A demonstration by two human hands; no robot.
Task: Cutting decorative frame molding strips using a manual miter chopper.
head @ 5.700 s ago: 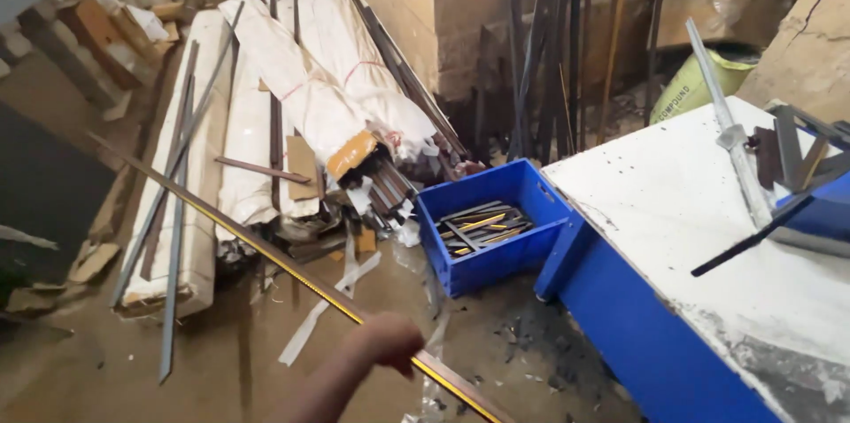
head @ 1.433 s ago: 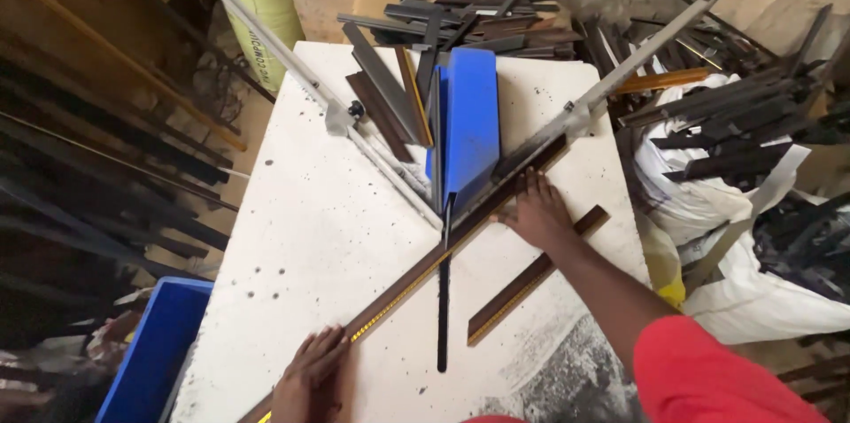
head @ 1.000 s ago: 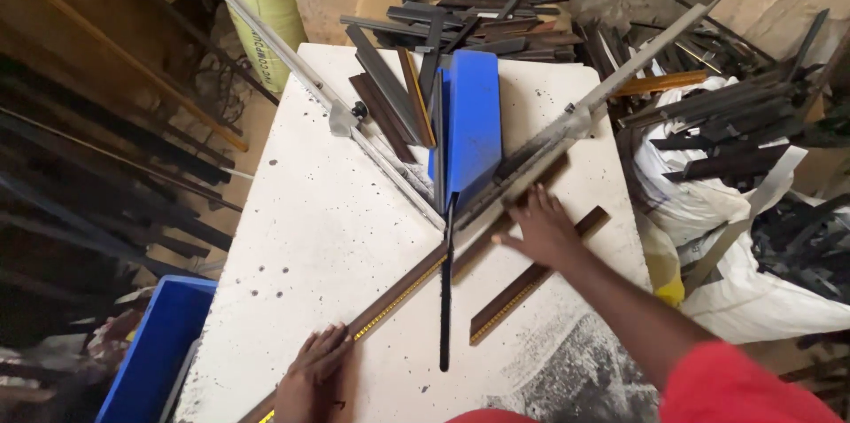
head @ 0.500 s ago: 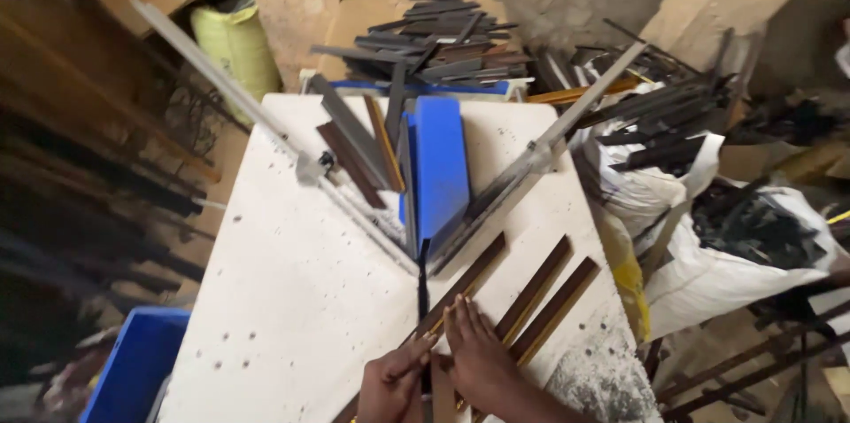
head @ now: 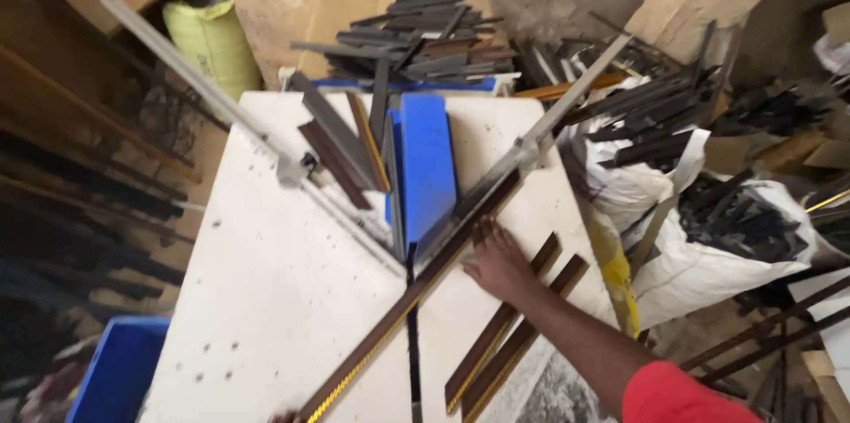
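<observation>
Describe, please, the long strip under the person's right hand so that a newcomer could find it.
On the white table, find the right hand near the middle. The long brown strip runs diagonally under it from the near edge toward the blue box. Unlike the two shorter brown strips beside it, it has a yellow edge.

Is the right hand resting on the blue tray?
No, the right hand lies flat on the white table beside the long brown strip.

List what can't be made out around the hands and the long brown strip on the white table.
- Left hand: head view, nearly all cut off by the bottom edge; grip unreadable.
- Long brown strip: its lower end leaves the bottom edge.
- Right hand: the palm is hidden, so contact with the white table is unclear.
</observation>
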